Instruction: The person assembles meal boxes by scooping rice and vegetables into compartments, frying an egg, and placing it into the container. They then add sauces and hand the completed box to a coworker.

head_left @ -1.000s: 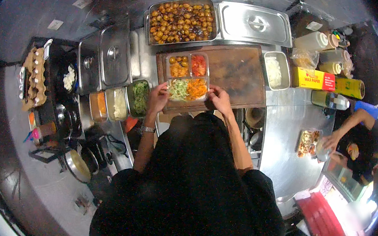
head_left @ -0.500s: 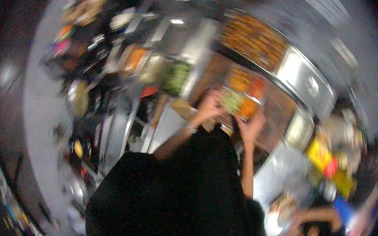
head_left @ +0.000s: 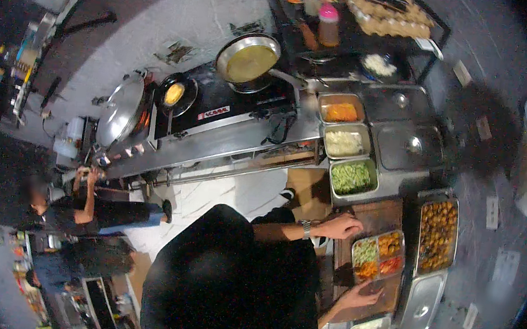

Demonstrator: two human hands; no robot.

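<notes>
A square tray with compartments (head_left: 378, 254) lies on a brown board (head_left: 379, 210). Its four parts hold pale green pieces, orange shreds, red pieces and browned orange chunks. My left hand (head_left: 339, 226), with a watch on the wrist, hovers beside the tray's upper left corner, apart from it. Its fingers are loosely curled, with nothing visible in them. Close to the lower edge of the tray, my right hand (head_left: 357, 298) has its fingers stretched out and holds nothing.
Metal pans of green shreds (head_left: 352, 178), white shreds (head_left: 345, 141) and orange food (head_left: 341, 112) stand beyond the board. A pan of browned chunks (head_left: 437, 237) is at right. A frying pan (head_left: 249, 59) sits on the stove (head_left: 212, 104). Another person (head_left: 82, 213) stands far left.
The view has swung strongly to the left and sharpened. Both hands were at the tray's near edge; now they are apart from it, on opposite sides, and the tray rests on the board.
</notes>
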